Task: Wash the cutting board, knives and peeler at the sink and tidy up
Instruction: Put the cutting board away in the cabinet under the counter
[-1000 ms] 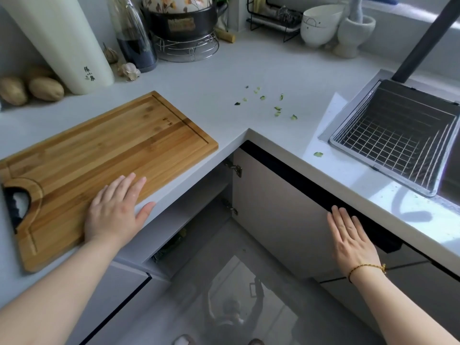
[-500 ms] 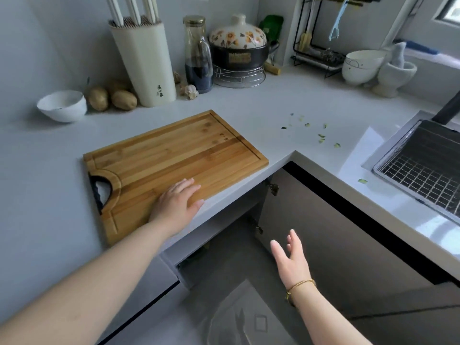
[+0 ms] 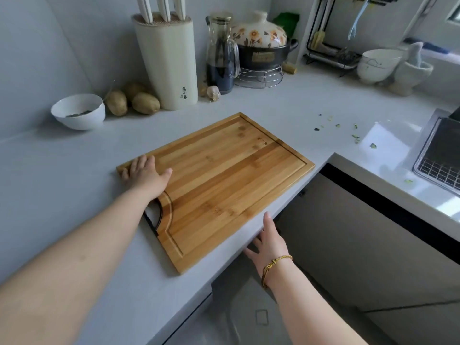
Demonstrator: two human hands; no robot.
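Board-fetching is the step in hand, by my reading. The cutting board (image 3: 224, 185) lies flat on the surface (image 3: 62, 170) at the inner corner, its long near side close to the front lip. The sink (image 3: 443, 155) is well apart to the right.

The left grip (image 3: 146, 174) rests on the board's far left corner, above the handle cut-out. Its thumb is spread on the wood and its fingers reach over the edge; whether they curl under it I cannot tell. The right grip (image 3: 268, 242) is spread at the surface's front lip, just beside the board. Its forefinger points up at the lip, and it holds nothing.

The next move probably calls for getting fingers under the wood, perhaps by sliding the near side past the lip. Both sides then need holding, since the board is broad and likely heavy. From there it goes rightward to the sink, past the green scraps (image 3: 356, 138).
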